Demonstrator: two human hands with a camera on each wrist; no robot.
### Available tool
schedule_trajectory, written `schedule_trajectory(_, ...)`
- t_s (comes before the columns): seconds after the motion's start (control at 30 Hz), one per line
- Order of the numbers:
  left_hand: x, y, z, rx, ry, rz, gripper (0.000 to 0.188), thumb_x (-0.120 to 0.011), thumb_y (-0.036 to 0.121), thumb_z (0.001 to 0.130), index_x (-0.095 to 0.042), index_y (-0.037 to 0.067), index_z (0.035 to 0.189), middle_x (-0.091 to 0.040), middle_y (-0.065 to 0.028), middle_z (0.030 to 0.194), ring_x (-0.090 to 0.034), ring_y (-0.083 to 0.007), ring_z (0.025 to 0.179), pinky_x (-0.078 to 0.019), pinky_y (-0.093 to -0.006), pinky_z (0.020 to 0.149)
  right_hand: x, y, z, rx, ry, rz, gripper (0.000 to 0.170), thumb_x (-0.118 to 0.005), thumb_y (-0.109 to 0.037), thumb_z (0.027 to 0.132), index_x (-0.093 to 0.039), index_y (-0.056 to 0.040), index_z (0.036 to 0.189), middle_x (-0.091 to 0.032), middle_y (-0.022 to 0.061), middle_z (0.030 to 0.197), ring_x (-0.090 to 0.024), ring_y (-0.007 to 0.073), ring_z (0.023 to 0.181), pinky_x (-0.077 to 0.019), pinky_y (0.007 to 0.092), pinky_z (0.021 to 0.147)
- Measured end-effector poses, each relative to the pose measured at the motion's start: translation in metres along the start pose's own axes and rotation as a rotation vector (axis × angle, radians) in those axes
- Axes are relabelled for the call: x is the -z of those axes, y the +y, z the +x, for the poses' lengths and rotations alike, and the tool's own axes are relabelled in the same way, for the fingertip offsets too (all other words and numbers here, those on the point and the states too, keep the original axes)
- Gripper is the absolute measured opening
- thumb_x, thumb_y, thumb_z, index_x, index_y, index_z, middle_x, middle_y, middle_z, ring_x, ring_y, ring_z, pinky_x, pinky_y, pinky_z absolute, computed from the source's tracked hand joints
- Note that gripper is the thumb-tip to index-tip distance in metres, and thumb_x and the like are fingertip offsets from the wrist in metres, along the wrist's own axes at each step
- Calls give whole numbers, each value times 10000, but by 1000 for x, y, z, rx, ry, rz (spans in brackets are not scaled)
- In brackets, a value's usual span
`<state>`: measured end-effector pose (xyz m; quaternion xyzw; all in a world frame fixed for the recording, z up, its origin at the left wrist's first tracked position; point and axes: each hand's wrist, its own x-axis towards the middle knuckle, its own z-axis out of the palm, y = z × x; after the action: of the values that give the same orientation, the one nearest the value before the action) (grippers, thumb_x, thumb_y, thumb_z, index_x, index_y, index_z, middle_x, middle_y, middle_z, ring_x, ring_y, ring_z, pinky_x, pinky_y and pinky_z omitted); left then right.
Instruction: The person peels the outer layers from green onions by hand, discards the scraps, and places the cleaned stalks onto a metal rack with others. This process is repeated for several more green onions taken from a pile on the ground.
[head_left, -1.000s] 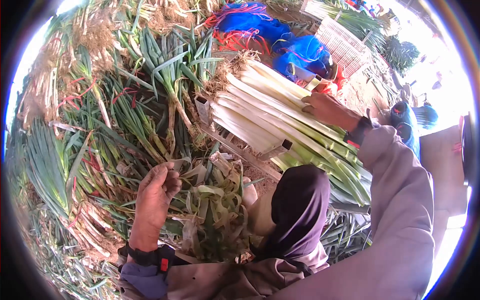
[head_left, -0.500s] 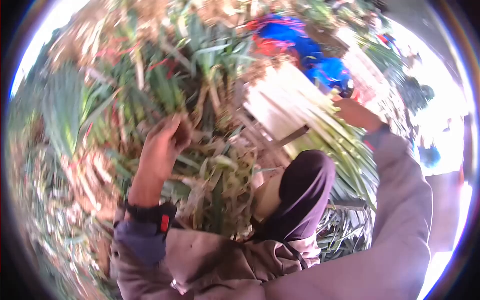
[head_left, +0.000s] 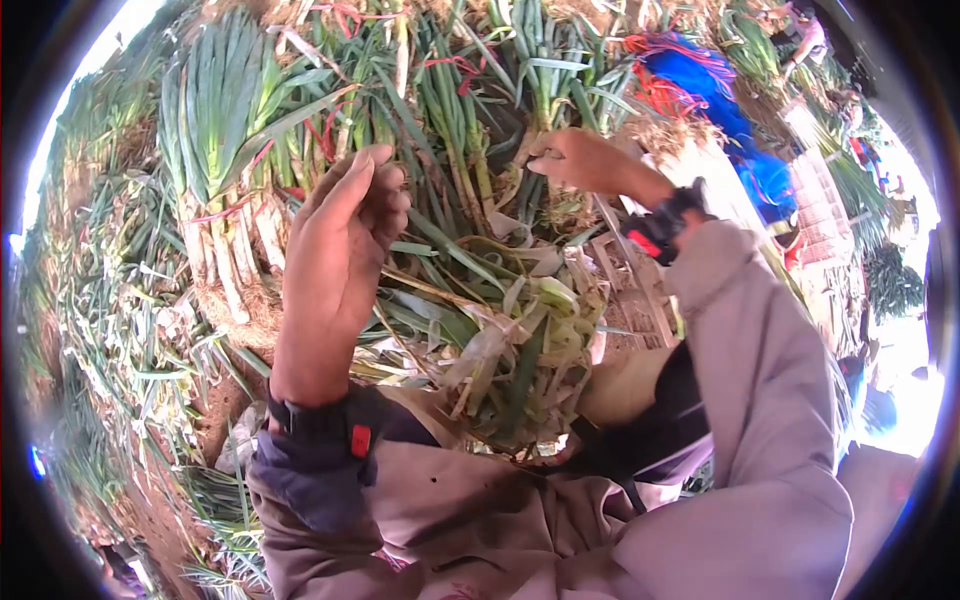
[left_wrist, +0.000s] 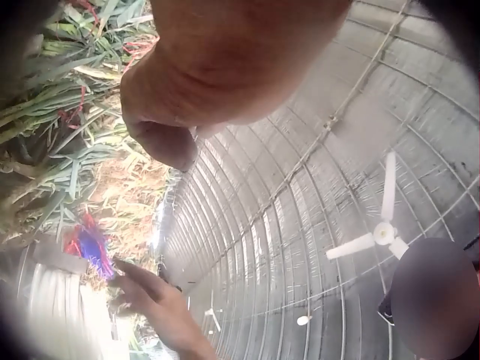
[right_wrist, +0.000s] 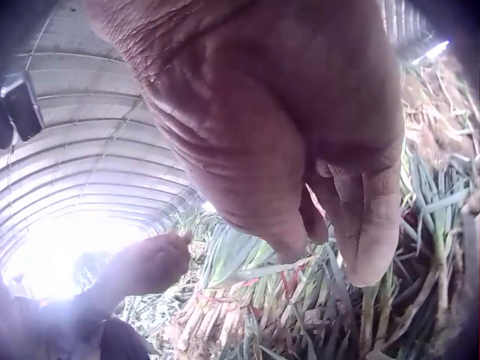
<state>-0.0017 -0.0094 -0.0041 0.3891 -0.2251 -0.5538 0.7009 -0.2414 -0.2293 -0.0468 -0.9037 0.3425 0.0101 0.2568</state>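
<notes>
My left hand (head_left: 345,240) is raised over the heap, fingers loosely bent and holding nothing. To its right, my right hand (head_left: 600,165) reaches across in front of a scallion bundle (head_left: 545,60) with long green leaves and brown roots. In the right wrist view, the right hand's loosely curled fingers (right_wrist: 375,232) have nothing between them. More green scallions (head_left: 450,110) tied with red string lie between and beyond the hands. Stripped leaves (head_left: 530,340) are piled in front of my lap. White peeled stalks (head_left: 700,165) lie partly hidden behind my right forearm.
A metal frame (head_left: 635,270) stands beside the peeled stalks. Blue netting (head_left: 710,100) and a pale slatted crate (head_left: 820,200) are at the back right. Another tied bundle (head_left: 220,150) stands at the left. People are visible far off at the upper right.
The head view has swung left, so the scene shifts right. My right hand has left the peeled stalks and moved over toward the unpeeled bundles. The left hand remains raised and empty.
</notes>
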Motion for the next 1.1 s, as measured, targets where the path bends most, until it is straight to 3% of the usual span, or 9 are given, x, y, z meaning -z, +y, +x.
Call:
schedule_trajectory(0.13,7,18,-23,-110,120,31,299,-544,167,1025,-604,-7,1261,-644,-35,955,-588,-118,811,-475,-273,720,-106,61,95,-175,272,473,392,-648,-246,946,-630,76,1170,-685,195,792,-704,248,690,-549,393,651)
schedule_trajectory(0.2,15,23,-25,-126,168,29,313,-518,164,1035,-586,-13,1284,-622,-30,943,-564,-117,788,-463,-273,702,-160,83,120,-244,296,566,404,-647,-251,942,-632,92,1153,-690,227,856,-697,319,738,-547,427,689)
schedule_trajectory(0.27,22,25,-23,-142,213,35,327,-492,161,1045,-568,-19,1308,-601,-25,931,-541,-116,765,-450,-273,684,-226,124,152,-59,368,254,448,-652,-239,925,-595,87,1226,-674,259,936,-669,402,803,-537,491,711)
schedule_trajectory(0.47,23,22,-9,-118,312,-12,323,-394,172,1085,-476,-19,1331,-537,-25,848,-499,-114,662,-430,-238,586,-311,121,184,-261,216,208,411,-618,-138,889,-542,50,1247,-646,264,947,-636,454,821,-511,564,702)
schedule_trajectory(0.5,18,19,-5,-111,383,-17,312,-382,187,1089,-476,-15,1307,-527,-29,819,-499,-116,629,-437,-248,549,-323,116,183,-212,474,143,242,-585,-77,873,-604,48,1080,-650,271,911,-636,458,829,-518,550,704)
schedule_trajectory(0.73,11,8,-2,-54,376,75,293,-419,175,1069,-494,-29,1267,-559,-52,815,-535,-141,643,-441,-260,531,-293,121,196,-285,223,98,212,-642,-152,817,-617,56,851,-639,241,784,-648,427,766,-486,504,628)
schedule_trajectory(0.83,8,10,-7,-62,366,106,296,-436,165,1056,-511,-24,1271,-565,-50,819,-542,-142,662,-442,-265,557,-237,107,179,-329,127,532,291,-675,-214,769,-607,67,804,-543,127,639,-521,251,575,-411,445,574)
schedule_trajectory(0.97,-2,11,-14,-77,306,146,304,-460,157,1044,-551,-28,1268,-557,-44,837,-532,-136,707,-439,-265,615,-195,68,115,-250,161,788,274,-692,-208,797,-638,59,830,-536,70,652,-471,136,604,-404,383,560)
schedule_trajectory(1.1,-2,4,-15,-38,224,174,303,-536,182,1024,-602,-11,1248,-608,-49,905,-543,-125,800,-440,-279,718,-207,46,60,-205,123,830,274,-707,-205,810,-639,58,839,-533,65,672,-468,126,634,-411,369,587)
